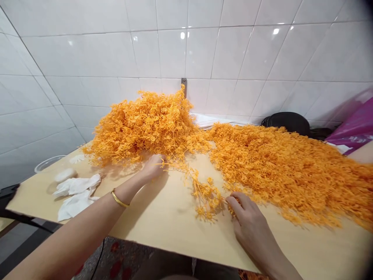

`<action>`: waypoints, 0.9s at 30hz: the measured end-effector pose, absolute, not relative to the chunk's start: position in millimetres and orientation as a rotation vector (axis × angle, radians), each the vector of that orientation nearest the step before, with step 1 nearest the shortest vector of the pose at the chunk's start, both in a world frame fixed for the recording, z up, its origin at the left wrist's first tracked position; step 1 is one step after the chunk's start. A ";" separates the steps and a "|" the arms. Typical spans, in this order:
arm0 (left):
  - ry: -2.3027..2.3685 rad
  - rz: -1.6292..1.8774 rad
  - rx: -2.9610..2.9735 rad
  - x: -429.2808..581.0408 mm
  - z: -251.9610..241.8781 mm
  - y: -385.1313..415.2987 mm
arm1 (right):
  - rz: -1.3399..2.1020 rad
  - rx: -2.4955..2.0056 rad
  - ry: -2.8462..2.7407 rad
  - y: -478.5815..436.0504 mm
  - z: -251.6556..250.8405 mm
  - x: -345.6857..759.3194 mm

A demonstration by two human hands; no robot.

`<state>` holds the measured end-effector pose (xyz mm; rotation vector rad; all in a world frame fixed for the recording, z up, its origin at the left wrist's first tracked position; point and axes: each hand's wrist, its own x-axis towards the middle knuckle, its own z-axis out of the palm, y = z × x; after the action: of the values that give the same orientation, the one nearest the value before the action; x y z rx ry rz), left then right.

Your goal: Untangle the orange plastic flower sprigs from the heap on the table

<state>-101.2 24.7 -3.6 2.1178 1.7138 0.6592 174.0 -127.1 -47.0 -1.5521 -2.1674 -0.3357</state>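
Note:
Two heaps of orange artificial sprigs lie on a pale table: a tall left heap and a wide right heap. My left hand, with a gold bangle on the wrist, is at the front edge of the left heap; its fingertips are partly hidden among orange strands. Between my hands lies a loose orange sprig. My right hand is closed at this sprig's right end, thumb and fingers pinched on its stem, just in front of the right heap.
White cloths and a round white object are on the left of the pale table. A black bag and a purple bag stand at the back right, by the tiled wall.

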 end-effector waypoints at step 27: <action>0.969 0.505 2.962 -35.9 -25.4 -103.7 | 0.229 -1.353 -2.029 -135.2 -12.1 192.1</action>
<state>-35.9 -103.7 -25.4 2.9618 0.9691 0.5046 192.1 -135.2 -12.1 -1.3531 -2.0292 0.2288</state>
